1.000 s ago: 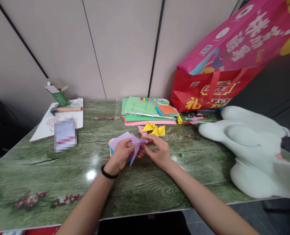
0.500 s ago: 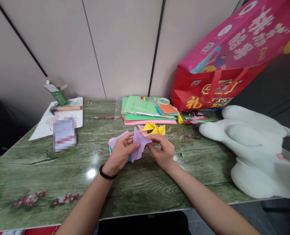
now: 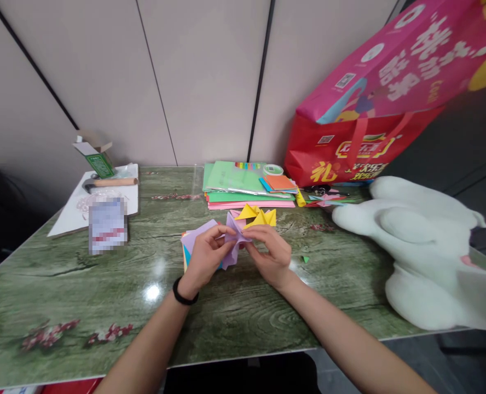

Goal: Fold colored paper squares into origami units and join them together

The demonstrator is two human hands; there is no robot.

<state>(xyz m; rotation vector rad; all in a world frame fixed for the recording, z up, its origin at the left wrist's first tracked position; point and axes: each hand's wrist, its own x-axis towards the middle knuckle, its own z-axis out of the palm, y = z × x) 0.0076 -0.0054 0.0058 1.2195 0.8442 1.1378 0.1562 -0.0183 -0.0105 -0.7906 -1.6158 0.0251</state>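
Over the table's [image 3: 247, 334] middle, left hand [image 3: 205, 253] and right hand [image 3: 272, 253] pinch opposite sides of a purple folded paper [image 3: 232, 255]; apparent step: shaping folds. Next move likely calls for steady fingertip control. Loose sheets [image 3: 200, 232], partly hidden by the left hand, and yellow folded pieces [image 3: 265, 219] just beyond crowd the workspace. White plush toy [image 3: 415, 230] lies well apart, right.

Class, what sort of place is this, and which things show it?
Probably a craft corner, perhaps at home: folded purple paper, stacked coloured sheets and a white plush toy are in view at a table.
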